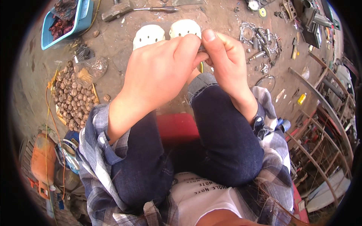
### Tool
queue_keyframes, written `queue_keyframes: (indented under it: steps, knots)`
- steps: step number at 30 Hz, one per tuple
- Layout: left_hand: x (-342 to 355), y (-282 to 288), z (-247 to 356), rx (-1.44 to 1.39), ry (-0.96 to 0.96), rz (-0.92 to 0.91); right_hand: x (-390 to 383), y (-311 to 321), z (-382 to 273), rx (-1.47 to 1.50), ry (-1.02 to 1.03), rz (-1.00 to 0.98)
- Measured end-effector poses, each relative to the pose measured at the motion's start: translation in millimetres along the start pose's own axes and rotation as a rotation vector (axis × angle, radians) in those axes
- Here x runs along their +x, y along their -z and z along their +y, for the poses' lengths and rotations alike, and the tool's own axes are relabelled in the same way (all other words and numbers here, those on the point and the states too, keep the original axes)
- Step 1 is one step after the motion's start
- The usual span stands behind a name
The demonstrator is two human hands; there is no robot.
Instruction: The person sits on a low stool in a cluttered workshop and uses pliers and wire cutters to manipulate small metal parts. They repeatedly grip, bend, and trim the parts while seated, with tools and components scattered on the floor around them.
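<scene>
My left hand (158, 71) and my right hand (224, 60) meet above my knees, fingers curled and pressed together. A small dark object (201, 48) shows between them, mostly hidden by my fingers and too small to name. My right thumb lies on top, beside my left knuckles. Beyond my hands are two white clogs (184, 27) with holes, partly covered by my hands. I sit with bent knees in dark jeans (228, 139) over a red seat (175, 124).
Walnuts (75, 98) lie heaped at left, near a plastic bag (94, 67) and a blue tub (47, 39). A hammer (113, 11) and screwdriver (154, 9) lie ahead. Metal parts (264, 43) are scattered at right, beside bent metal frames (320, 98). An orange cylinder (41, 158) stands lower left.
</scene>
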State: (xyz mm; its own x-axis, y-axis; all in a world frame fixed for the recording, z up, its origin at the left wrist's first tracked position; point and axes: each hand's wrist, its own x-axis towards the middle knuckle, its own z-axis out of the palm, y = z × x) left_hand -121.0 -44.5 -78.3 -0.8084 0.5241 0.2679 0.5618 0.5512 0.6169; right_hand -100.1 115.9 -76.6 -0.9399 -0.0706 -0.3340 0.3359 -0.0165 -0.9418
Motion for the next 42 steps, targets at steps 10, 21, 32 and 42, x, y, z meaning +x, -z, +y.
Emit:
queue_keyframes:
  steps: [10,21,32,42]
  knots:
    - [-3.4,-15.1,-14.2,-0.449,0.416,-0.169,8.9,39.7,12.5,-0.102,-0.178,-0.050]
    - [-32.5,7.5,-56.9,-0.735,0.819,-0.133,-55.6,53.4,293.2,-0.857,-0.077,0.597]
    - [-12.9,-9.6,-47.0,-0.847,0.836,-0.143,-43.1,73.4,286.9,-0.880,-0.224,0.325]
    - [-6.0,-19.0,-32.2,-0.935,0.762,-0.151,-82.1,111.1,178.3,0.136,-0.426,0.136]
